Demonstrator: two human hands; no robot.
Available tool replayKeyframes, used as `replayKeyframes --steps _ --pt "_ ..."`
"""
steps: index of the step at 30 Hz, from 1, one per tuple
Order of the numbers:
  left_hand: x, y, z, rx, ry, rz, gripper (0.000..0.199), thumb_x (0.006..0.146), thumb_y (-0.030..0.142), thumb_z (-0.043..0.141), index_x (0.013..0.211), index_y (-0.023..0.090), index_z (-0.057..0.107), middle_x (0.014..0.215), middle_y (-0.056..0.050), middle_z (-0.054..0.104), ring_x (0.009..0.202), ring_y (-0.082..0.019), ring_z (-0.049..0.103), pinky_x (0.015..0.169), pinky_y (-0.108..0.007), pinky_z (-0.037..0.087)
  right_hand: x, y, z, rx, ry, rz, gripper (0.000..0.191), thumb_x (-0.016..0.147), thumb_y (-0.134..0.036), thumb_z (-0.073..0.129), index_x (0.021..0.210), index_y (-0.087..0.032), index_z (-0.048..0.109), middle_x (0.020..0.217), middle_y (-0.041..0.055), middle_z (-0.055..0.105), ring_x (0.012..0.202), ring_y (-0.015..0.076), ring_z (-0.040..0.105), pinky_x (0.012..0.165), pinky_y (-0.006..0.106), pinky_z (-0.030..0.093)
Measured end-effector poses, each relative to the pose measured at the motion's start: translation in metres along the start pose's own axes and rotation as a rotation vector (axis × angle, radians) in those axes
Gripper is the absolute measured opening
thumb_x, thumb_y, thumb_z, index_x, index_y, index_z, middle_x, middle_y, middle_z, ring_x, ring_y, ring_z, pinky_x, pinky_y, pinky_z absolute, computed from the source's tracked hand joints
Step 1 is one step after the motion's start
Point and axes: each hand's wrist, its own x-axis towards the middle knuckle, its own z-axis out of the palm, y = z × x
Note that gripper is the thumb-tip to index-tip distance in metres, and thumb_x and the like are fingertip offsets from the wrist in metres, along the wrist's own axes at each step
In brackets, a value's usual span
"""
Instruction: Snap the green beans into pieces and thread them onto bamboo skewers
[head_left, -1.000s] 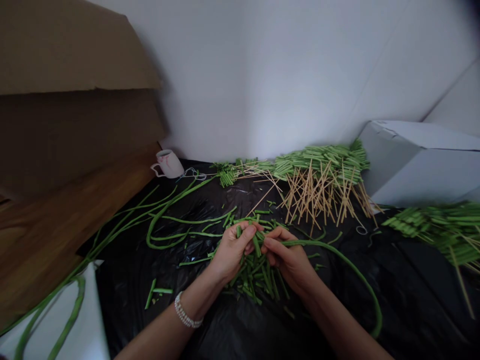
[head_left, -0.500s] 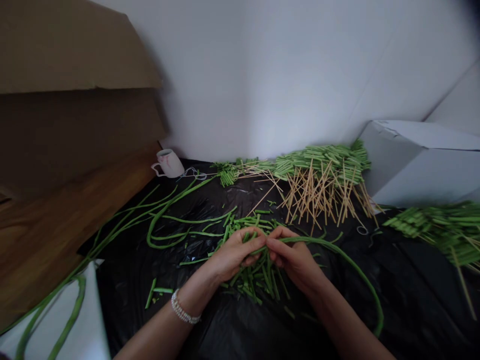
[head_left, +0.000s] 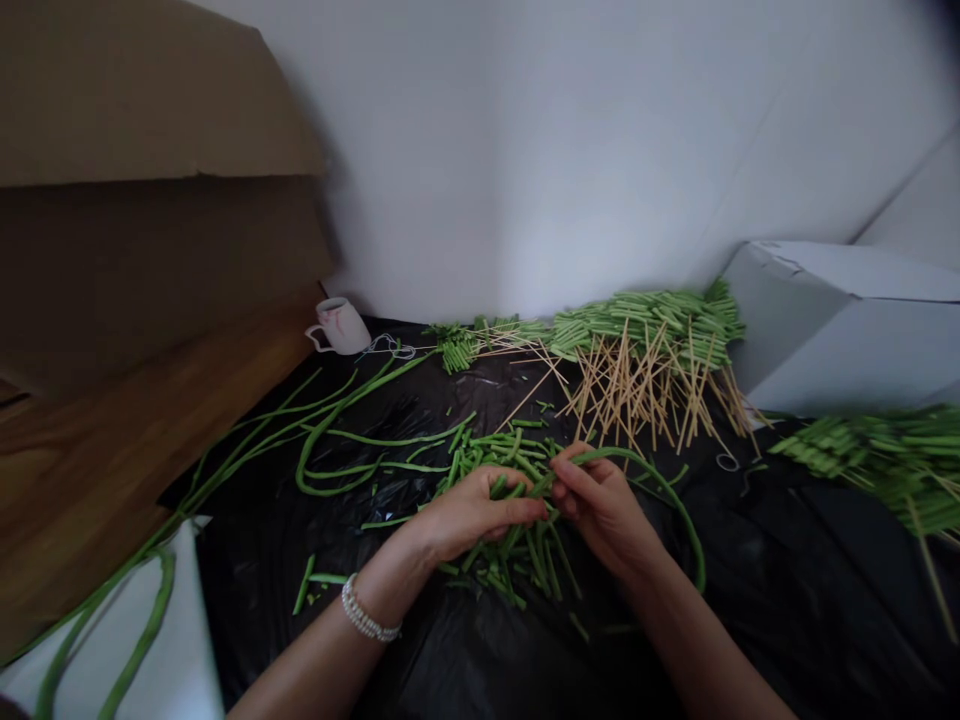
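Within right hand (head_left: 604,505), green stalk (head_left: 681,503)

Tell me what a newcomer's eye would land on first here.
Probably the middle, where the left hand holds some short green pieces over a heap of them and the right hand pinches a long green stalk. Farther back, by the white wall, a green stack bristles with wooden sticks. A large cardboard box looms at upper left.

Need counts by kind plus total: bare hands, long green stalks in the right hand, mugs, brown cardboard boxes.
Bare hands: 2 (left hand, right hand)
Long green stalk in right hand: 1
Mug: 1
Brown cardboard box: 1
Total: 5
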Motion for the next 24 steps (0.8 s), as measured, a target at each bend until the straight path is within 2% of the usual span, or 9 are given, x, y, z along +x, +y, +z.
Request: replayKeyframes --steps 5,10,13,17,22,24 --pt "0.005 -0.002 -0.002 -0.192 0.101 0.09 0.033 0.072 0.041 0.078 0.07 0.013 0.061 0.062 0.003 0.054 0.041 -0.001 0.029 0.04 -0.02 0.012 -0.001 -0.003 -0.001 0.064 0.029 -0.085 0.023 0.072 -0.037 0.079 0.074 -0.02 0.063 0.057 -0.0045 0.059 0.045 0.0056 0.043 0.041 0.018 0.028" --pt "0.007 -0.001 -0.002 -0.352 0.224 0.207 0.033 0.075 0.039 0.077 0.073 0.012 0.059 0.061 0.005 0.049 0.042 0.0 0.026 0.039 -0.016 0.015 -0.005 0.004 0.002 -0.174 0.022 -0.149 0.022 0.075 -0.035 0.077 0.071 -0.02 0.062 0.061 -0.0024 0.064 0.047 0.0068 0.046 0.043 0.02 0.03" --pt "0.008 -0.001 0.001 -0.38 0.23 0.23 0.033 0.08 0.041 0.073 0.073 0.013 0.056 0.062 0.005 0.047 0.043 0.0 0.026 0.039 -0.015 0.017 -0.006 0.01 0.004 -0.251 0.012 -0.158 0.02 0.076 -0.036 0.076 0.075 -0.02 0.064 0.062 -0.0015 0.066 0.048 0.0076 0.049 0.044 0.02 0.031" --pt "0.009 -0.002 0.007 -0.417 0.219 0.276 0.036 0.087 0.047 0.063 0.075 0.015 0.05 0.062 0.005 0.049 0.042 -0.002 0.03 0.039 -0.015 0.018 -0.005 0.014 0.005 -0.23 -0.008 -0.143 0.022 0.077 -0.037 0.076 0.074 -0.02 0.062 0.063 -0.0012 0.067 0.046 0.0078 0.049 0.043 0.02 0.031" --pt "0.007 -0.003 0.009 -0.431 0.184 0.302 0.039 0.091 0.052 0.054 0.1 0.015 0.06 0.061 0.006 0.046 0.04 -0.002 0.026 0.041 -0.017 0.019 -0.004 0.017 0.004 -0.23 -0.014 -0.107 0.023 0.075 -0.039 0.076 0.075 -0.02 0.063 0.061 -0.0003 0.067 0.045 0.0084 0.049 0.041 0.02 0.03" --pt "0.006 -0.003 0.008 -0.385 0.152 0.312 0.044 0.091 0.054 0.052 0.102 0.013 0.063 0.061 0.005 0.045 0.041 -0.002 0.026 0.042 -0.018 0.021 -0.004 0.017 0.005 -0.223 -0.013 -0.104 0.024 0.075 -0.039 0.077 0.073 -0.02 0.063 0.06 -0.0003 0.067 0.044 0.0083 0.049 0.041 0.02 0.029"
